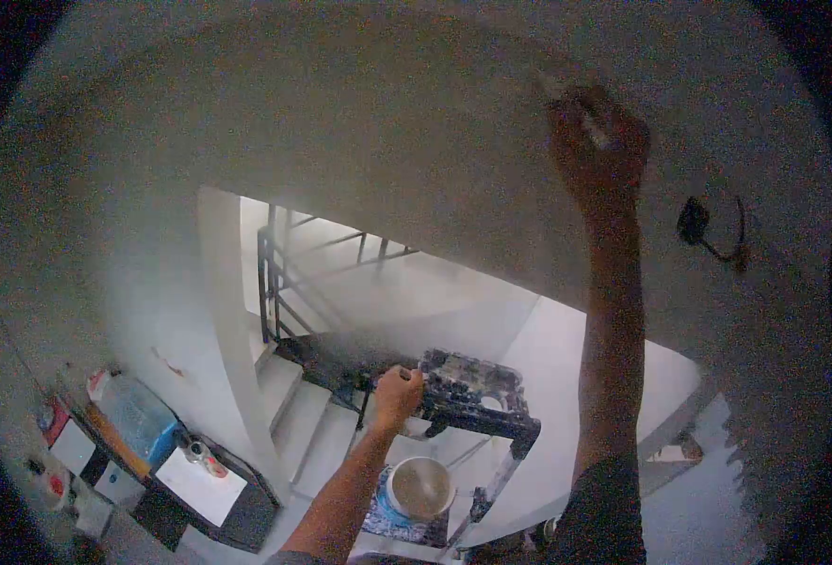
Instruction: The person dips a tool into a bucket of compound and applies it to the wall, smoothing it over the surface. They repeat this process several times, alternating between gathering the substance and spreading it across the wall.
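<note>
My right hand (600,141) is raised high against the grey-beige plastered surface (387,113), its fingers curled. A pale patch shows between the fingers, but the dim, grainy picture hides what it is. Lower down, my left hand (398,394) is closed in a fist beside the paint-spattered top of a stepladder (477,384). Whether it grips something there is hidden. Below the ladder top stands a bucket (421,490) with a pale rim and greyish contents, blue on its outside.
White stairs (293,405) with a dark metal railing (267,282) lie beyond the ladder. At lower left, a counter holds a blue-clear plastic package (138,419), a white sheet (199,485) and other items. A dark fitting with a cable (694,221) hangs at the right.
</note>
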